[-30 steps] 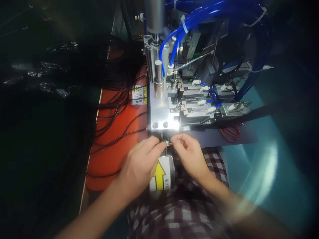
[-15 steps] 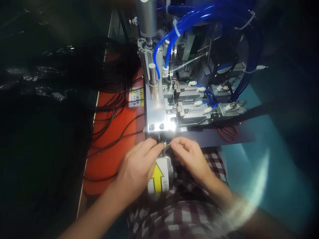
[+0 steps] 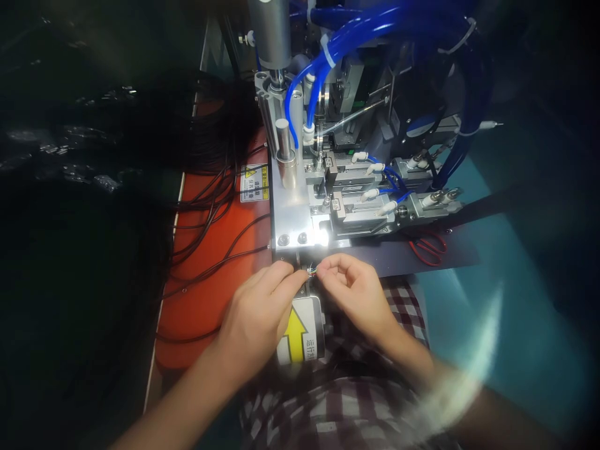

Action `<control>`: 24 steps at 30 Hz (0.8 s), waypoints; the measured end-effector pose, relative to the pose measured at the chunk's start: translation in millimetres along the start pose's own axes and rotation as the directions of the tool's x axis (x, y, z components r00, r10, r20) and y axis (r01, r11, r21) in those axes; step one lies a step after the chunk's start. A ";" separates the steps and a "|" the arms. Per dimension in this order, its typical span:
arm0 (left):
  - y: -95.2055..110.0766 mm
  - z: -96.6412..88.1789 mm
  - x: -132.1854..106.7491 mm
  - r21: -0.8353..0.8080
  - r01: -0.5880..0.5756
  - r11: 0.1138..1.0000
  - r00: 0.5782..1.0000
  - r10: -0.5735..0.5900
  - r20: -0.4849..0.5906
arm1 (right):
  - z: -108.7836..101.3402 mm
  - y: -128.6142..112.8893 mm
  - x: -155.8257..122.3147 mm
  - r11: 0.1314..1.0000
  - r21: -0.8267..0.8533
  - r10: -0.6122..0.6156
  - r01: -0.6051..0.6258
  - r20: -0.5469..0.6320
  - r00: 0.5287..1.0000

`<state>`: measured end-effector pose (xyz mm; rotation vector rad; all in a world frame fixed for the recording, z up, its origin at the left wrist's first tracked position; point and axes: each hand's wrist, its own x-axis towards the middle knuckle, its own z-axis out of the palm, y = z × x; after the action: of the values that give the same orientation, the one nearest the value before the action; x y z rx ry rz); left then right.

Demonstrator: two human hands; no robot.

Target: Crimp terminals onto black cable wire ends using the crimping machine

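Thin coloured wires (image 3: 312,271) show in the small gap between my two hands, just in front of the machine's metal block. My left hand (image 3: 265,300) is closed, thumb and forefinger pinching the wires from the left. From the right, my right hand (image 3: 354,284) pinches the wire ends between thumb and fingertips, its other fingers curled. The cable behind the wires is hidden by my left hand. Right below my hands sits a white cylinder (image 3: 312,328) with a yellow arrow label. The metal block (image 3: 293,215) of the machine rises directly behind my fingertips.
Black cables (image 3: 206,231) run across the orange surface (image 3: 201,306) on the left. Blue air hoses (image 3: 370,34) arch over the machine's pneumatic cylinders (image 3: 360,212). A red-handled tool (image 3: 429,250) lies on the dark plate (image 3: 394,259) at right.
My right hand has shifted slightly left, closer to my left hand, and less of the wires shows between them. My left hand stays nearly in place.
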<state>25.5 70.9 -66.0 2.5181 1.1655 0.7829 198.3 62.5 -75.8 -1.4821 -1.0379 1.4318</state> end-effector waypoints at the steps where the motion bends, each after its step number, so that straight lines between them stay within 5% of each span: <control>1: -0.1 0.1 0.1 -0.001 -0.001 1.000 1.000 0.001 -0.001 | -0.1 -1.4 0.1 0.999 0.024 0.033 -0.033 0.013 0.999; 5: 0.0 0.3 -0.1 -0.002 -0.002 1.000 1.000 0.002 0.001 | -0.7 -5.1 -0.1 0.992 0.076 0.096 -0.100 0.053 0.994; 24: -1.4 0.6 -1.2 -0.006 0.000 1.000 1.000 0.000 0.007 | -5.4 2.8 -0.8 0.999 0.026 0.044 -0.045 0.019 0.999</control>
<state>24.4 70.8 -67.5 2.5136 1.1591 0.7761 203.8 60.7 -78.1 -1.4840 -0.9989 1.4874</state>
